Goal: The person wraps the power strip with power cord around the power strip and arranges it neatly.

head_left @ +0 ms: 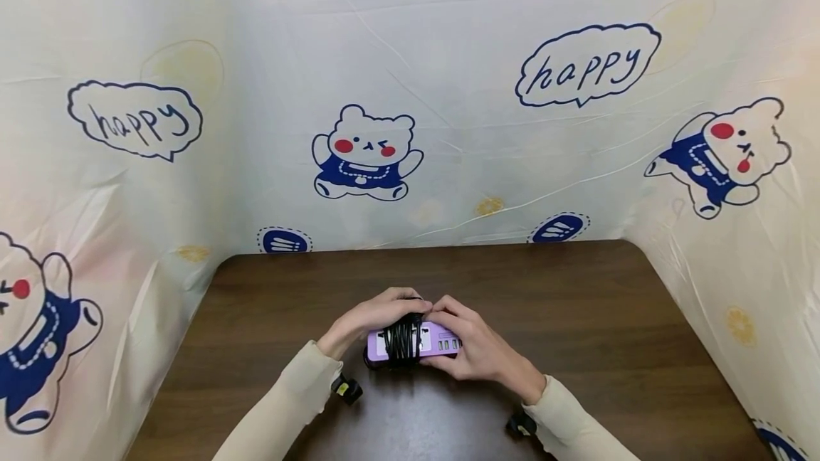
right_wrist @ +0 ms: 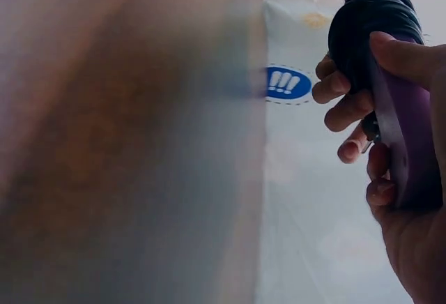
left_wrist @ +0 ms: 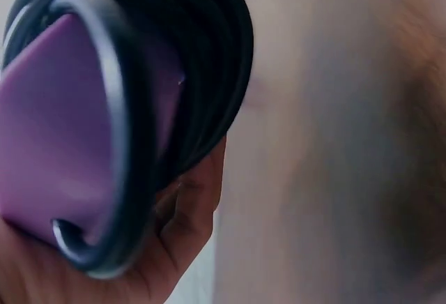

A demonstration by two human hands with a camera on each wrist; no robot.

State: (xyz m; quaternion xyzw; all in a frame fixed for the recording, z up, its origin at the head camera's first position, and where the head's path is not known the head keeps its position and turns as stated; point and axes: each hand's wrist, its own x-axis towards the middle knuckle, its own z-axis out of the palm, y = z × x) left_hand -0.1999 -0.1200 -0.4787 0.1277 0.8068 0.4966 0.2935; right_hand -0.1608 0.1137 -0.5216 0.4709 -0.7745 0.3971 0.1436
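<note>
A purple power strip [head_left: 435,333] with white socket panels and USB ports is held above the front middle of the table. Its black cord [head_left: 402,341] is wound in several turns around the left half. My left hand [head_left: 381,313] grips the wrapped end, its fingers reaching over the far side of the coils. The right hand [head_left: 477,343] holds the other end, thumb along the near side and fingers behind. In the right wrist view, a small dark plug end [right_wrist: 371,128] shows beside the fingers. A loop of cord [left_wrist: 129,130] crosses the strip's end in the left wrist view.
The dark wooden table [head_left: 256,304] has rounded far corners. A pale printed curtain [head_left: 448,162] with bears and "happy" bubbles hangs around its back and sides. Black wrist straps [head_left: 347,388] sit at both cream sleeves [head_left: 282,404].
</note>
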